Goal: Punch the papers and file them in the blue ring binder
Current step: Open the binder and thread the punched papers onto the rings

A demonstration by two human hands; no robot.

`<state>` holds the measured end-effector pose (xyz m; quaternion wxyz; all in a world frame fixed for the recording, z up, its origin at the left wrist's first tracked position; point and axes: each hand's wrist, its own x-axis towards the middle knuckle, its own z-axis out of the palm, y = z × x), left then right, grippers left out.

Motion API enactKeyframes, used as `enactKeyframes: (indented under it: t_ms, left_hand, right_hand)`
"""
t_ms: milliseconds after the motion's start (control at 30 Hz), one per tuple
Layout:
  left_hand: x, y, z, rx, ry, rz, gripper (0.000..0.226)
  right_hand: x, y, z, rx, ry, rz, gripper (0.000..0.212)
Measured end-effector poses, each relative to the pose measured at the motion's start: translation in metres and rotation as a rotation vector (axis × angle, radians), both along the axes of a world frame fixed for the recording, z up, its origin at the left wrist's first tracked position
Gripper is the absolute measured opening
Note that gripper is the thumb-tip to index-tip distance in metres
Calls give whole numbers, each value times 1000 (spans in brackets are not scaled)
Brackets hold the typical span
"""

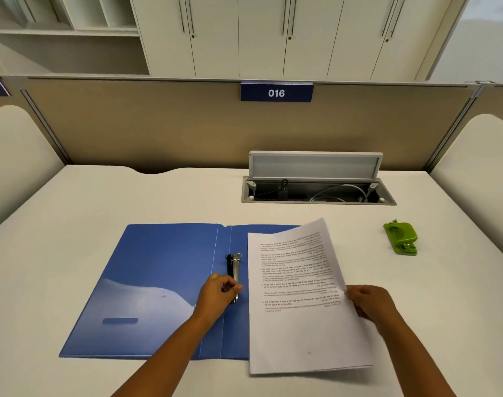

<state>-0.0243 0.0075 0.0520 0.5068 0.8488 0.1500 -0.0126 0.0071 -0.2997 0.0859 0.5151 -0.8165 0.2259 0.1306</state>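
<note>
The blue ring binder lies open and flat on the desk. Its metal ring mechanism runs along the spine. My left hand pinches the lower end of that mechanism. A stack of printed white papers covers the binder's right half, its right edge lifted off the desk. My right hand grips that raised edge. A green hole punch sits on the desk to the far right, away from both hands.
A white desk with a tan partition behind. An open cable tray with its lid up and wires inside is set into the desk behind the papers. Padded side panels stand at left and right.
</note>
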Motion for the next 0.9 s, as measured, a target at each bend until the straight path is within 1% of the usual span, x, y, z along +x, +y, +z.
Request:
enactKeyframes:
  t_ms: [67,133,233,333,367,433,500,533,633,767,800,833,900]
  left_hand:
    - [-2,-2,7,42,-40,32,7]
    - [-3,-8,17,84,-109,72,23]
    - [-4,-18,43,126,-267,90,30]
    - [-2,-28,71,101,-392,64,43]
    - [-2,-31,77,62,-388,23,50]
    - [-3,-37,85,-25,-293,-113,61]
    - [-8,-42,84,-72,-197,-253,60]
    - [-11,-45,80,-76,-177,-289,56]
    - [-24,-49,67,-65,-211,-238,43]
    - [-40,-52,58,-55,-253,-161,34]
    - [-43,-52,57,-45,-274,-121,35]
    - [-45,-51,56,-29,-311,-57,44]
    - [-46,-48,56,-17,-387,108,71]
  right_hand:
    - [3,-3,20,-230,-59,151,12]
    - [4,-3,45,-405,-97,263,14]
    - [6,-1,75,-577,-162,288,17]
    - [9,6,95,-807,-137,265,19]
    - [11,10,100,-886,-127,276,22]
    - [13,18,109,-1016,-161,342,32]
    - [16,29,112,-1089,-215,436,34]
    - [18,35,114,-1102,-231,478,33]
    - [27,48,123,-1111,-259,567,28]
    - [39,46,144,-1175,-324,620,25]
    - [41,45,151,-1194,-339,642,25]
    - [43,45,158,-1211,-351,673,26]
    - [48,48,173,-1250,-385,756,25]
